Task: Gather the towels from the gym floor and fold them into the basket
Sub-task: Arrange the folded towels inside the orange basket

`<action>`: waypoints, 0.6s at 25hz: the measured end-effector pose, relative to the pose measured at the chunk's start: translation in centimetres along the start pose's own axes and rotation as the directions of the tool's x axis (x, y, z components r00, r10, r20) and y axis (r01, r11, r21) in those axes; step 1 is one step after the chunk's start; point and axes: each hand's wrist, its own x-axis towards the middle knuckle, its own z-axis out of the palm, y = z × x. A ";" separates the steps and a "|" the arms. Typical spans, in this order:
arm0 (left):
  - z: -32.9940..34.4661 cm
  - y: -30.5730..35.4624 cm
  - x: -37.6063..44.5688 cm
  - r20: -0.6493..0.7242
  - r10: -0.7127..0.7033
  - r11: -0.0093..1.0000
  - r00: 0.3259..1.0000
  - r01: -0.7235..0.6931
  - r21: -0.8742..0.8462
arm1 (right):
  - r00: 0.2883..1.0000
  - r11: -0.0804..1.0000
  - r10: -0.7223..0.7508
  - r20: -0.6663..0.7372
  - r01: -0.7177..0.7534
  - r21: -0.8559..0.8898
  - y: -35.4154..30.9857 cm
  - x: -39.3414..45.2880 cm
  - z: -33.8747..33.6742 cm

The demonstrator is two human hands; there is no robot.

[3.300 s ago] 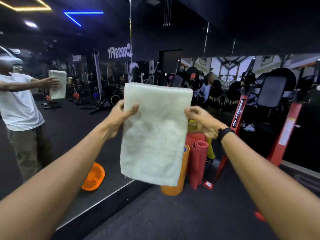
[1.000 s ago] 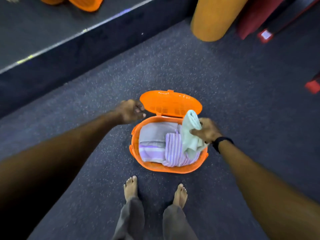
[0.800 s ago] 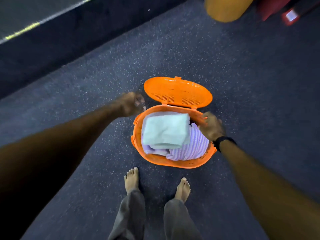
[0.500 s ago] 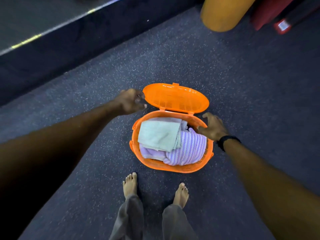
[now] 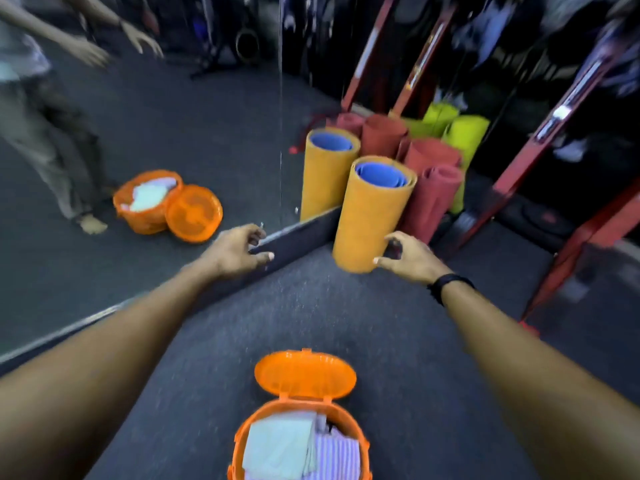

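Left hand (image 5: 239, 252) hangs out front, fingers loosely curled, holding nothing. Below, the orange basket (image 5: 242, 441) sits lid-open with a pale green towel (image 5: 277, 448) folded beside a striped towel (image 5: 337, 459). Right hand (image 5: 408, 258) equally empty, half-open. No loose towels visible; likely nearly done.

We record a wall mirror (image 5: 145, 140) on the left, meeting dark speckled floor (image 5: 346, 313). Against its edge stands an orange rolled mat (image 5: 367, 220) with a blue core, upright. Behind it we note red mats (image 5: 429, 188) and yellow-green mats (image 5: 464, 133), also upright, close together. Red frame posts (image 5: 540, 140) rise slanting at right.
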 end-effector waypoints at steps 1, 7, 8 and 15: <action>-2.7 2.5 -0.1 -0.041 0.035 0.999 0.999 -0.035 0.004 | 0.999 1.000 -0.021 -0.046 0.021 0.001 -1.9 -0.8 -3.5; -16.2 14.8 -2.9 -0.250 0.157 0.987 0.955 -0.158 0.018 | 0.949 0.985 -0.173 -0.262 0.168 -0.041 -9.6 -6.6 -20.2; -17.5 16.2 -3.4 -0.266 0.170 0.985 0.949 -0.168 0.031 | 0.940 0.982 -0.190 -0.283 0.183 -0.053 -10.3 -7.3 -22.1; -23.9 23.5 -8.3 -0.377 0.235 0.972 0.896 -0.218 0.088 | 0.885 0.959 -0.282 -0.370 0.273 -0.080 -13.8 -12.3 -30.8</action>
